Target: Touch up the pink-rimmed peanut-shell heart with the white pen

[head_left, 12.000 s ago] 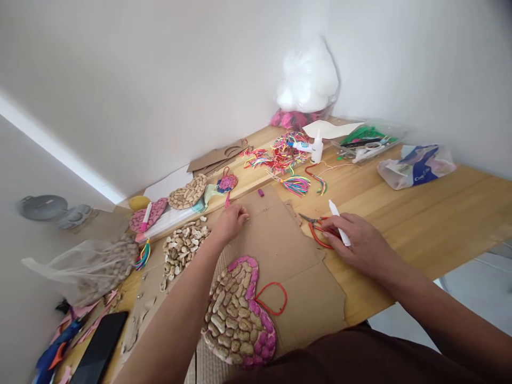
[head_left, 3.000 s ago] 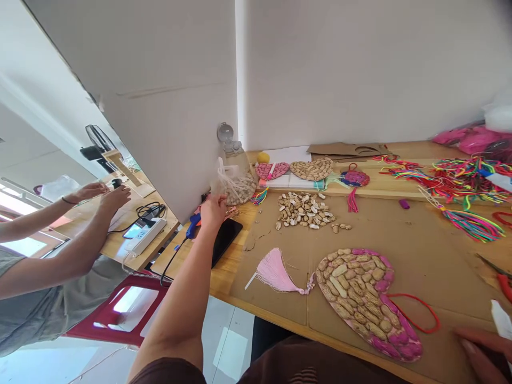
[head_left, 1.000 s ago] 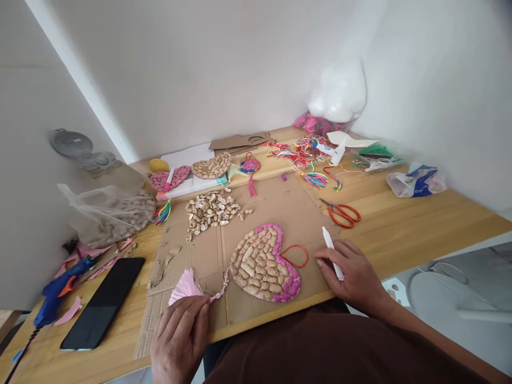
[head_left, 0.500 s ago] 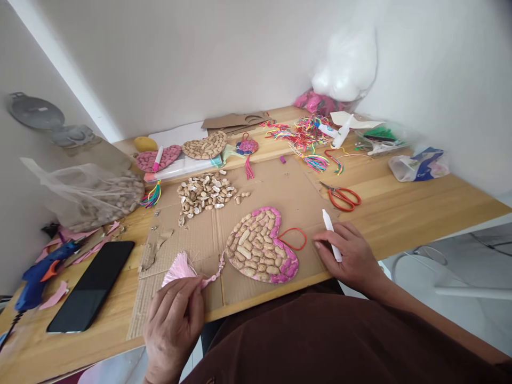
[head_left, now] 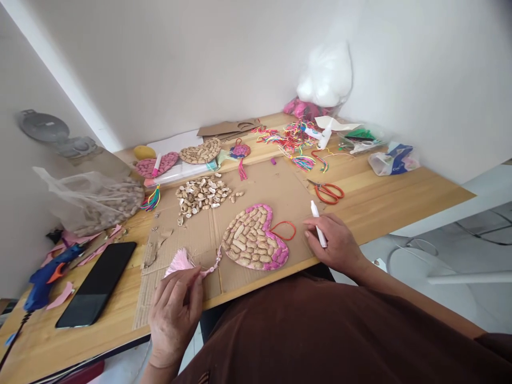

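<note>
**At the near desk edge: tassel brought to the heart's tip**

At the near edge of the desk, the left hand has its fingers closed in a pinch on the pink tassel, at the fringe end. Three seconds ago this tassel lay loose on the cardboard sheet while the left hand was off at the shell bag; over the last second the hand has held it throughout. Judgement: the tassel is being positioned against the heart, not yet fixed.

The tassel's long axis runs left to right, slightly away from the person: fringe toward the left, beaded cord toward the right, its end touching or just short of the heart's pointed tip; which cannot be told.

The peanut-shell heart lies flat on the cardboard, tip toward the near left, lobes toward the far right, where its red loop lies.

The right hand rests on the cardboard just beside the loop, fingers curled around a white glue pen, nozzle pointing away.

Farther off: red-handled scissors, a pile of loose shells, a black phone and blue glue gun to the left, coloured cords at the back.
</note>
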`<state>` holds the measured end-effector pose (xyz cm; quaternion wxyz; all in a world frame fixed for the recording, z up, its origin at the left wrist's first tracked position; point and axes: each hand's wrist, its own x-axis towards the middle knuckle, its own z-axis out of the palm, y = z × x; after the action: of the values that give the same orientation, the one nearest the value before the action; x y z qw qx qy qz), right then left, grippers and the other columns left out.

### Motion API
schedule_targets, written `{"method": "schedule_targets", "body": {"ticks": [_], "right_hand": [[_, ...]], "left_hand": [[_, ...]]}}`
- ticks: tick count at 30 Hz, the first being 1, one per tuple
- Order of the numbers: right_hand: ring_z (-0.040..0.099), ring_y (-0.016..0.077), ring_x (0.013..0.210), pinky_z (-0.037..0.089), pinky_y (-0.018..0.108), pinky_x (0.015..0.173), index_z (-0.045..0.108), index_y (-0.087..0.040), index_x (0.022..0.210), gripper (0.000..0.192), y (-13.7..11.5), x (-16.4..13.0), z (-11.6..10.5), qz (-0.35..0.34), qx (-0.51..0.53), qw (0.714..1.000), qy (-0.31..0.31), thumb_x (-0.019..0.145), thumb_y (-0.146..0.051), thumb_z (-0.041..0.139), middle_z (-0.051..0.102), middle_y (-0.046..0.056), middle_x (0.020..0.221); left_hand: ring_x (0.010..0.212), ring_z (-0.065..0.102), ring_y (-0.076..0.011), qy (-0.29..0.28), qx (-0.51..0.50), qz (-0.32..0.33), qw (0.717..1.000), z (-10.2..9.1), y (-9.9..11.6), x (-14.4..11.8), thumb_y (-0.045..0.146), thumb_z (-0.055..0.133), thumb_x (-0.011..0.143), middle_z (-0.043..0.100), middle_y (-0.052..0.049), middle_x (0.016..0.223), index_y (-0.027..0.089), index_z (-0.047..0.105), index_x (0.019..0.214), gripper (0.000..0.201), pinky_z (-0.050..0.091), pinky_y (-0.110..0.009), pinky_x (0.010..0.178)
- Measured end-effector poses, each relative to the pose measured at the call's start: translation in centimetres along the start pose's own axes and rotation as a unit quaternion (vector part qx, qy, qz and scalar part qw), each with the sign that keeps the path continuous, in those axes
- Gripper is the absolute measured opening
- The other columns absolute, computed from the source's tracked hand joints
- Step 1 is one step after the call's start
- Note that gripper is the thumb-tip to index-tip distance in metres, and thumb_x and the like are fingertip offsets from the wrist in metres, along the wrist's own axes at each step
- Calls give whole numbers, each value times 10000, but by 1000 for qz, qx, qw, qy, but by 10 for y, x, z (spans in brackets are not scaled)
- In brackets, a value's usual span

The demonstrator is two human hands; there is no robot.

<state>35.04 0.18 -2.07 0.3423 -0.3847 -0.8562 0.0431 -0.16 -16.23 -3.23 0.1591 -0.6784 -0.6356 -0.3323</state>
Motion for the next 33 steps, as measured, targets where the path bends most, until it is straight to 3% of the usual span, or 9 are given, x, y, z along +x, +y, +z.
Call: {"method": "schedule_targets", "body": {"ticks": [6, 10, 14, 25, 33], "right_hand": [[603, 240, 901, 512, 397, 858, 604, -219, 1164, 267, -1, 0, -2, 12, 24, 1000, -1, 904, -173, 563, 681, 58, 930], [616, 238, 928, 515, 391, 863, 614, -220, 1169, 248, -1, 0, -2, 15, 23, 1000, -1, 936, -195, 536, 699, 62, 984], [613, 239, 925, 509, 398, 874, 606, -213, 1147, 224, -2, 1, -1, 2, 13, 1000, 0, 934, -199, 538, 710, 66, 1026], [609, 244, 875, 494, 397, 853, 617, -192, 1077, 190, -1, -1, 1, -18, -7, 1000, 13, 892, -178, 577, 707, 66, 946], [626, 238, 903, 526, 390, 834, 609, -201, 1185, 272, -1, -4, -1, -21, 34, 998, 42, 918, -169, 562, 709, 75, 1018]], "left_hand": [[974, 658, -252, -30, -40, 14, 999, -1, 12, 12, 158, 711, 856, 727, -66, 1009, 223, 665, 1104, 261, 493, -415, 905], [1013, 651, -253, -68, -71, 55, 994, 10, 24, 26, 190, 714, 860, 717, -68, 1084, 230, 664, 1119, 267, 482, -418, 910], [1044, 640, -250, -91, -86, 54, 991, 20, 30, 31, 192, 707, 861, 702, -80, 1128, 216, 657, 1151, 295, 485, -414, 935], [1019, 648, -243, -62, -66, 28, 995, 23, 28, 24, 144, 706, 844, 707, -83, 1090, 187, 689, 1078, 238, 501, -415, 945], [1008, 650, -241, -59, -62, 31, 996, 23, 29, 25, 137, 712, 839, 707, -86, 1082, 184, 705, 1033, 200, 514, -418, 927]]}}
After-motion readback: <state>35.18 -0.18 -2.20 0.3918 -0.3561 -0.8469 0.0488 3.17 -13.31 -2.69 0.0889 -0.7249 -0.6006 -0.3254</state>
